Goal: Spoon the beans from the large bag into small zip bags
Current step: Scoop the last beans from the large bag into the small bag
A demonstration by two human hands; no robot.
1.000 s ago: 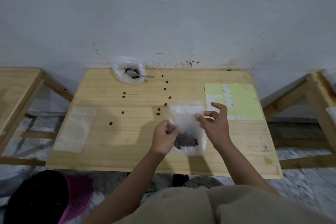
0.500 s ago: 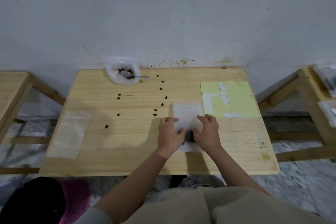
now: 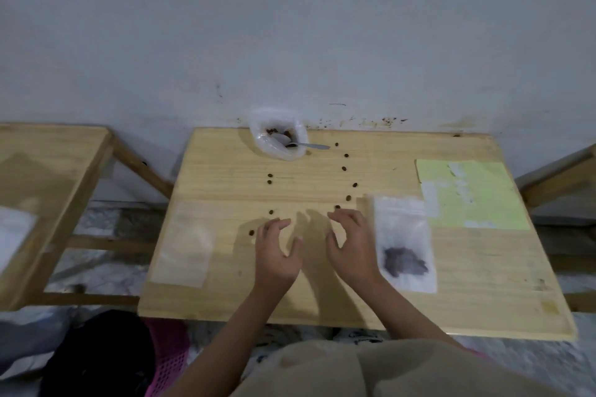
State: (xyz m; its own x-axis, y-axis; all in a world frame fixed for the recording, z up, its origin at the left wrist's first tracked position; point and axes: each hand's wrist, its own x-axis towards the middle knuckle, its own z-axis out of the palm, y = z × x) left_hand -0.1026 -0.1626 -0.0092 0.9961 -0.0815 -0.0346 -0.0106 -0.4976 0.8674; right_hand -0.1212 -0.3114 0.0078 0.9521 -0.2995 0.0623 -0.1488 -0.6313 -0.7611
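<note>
Wooden bench against a grey wall. Both hands above its middle, empty, fingers curled: left hand, right hand. Just right of the right hand, flat small zip bag with dark beans in its lower half. At the far edge, large bag with spoon inside. Loose beans scattered between. Empty zip bag lying left; yellow sheet right.

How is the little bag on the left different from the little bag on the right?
The left small bag looks empty, while the right small bag has a dark heap of beans at its near end. The left one lies apart from the hands; the right one lies close beside the right hand. Both are clear plastic, lying flat on the table.
</note>
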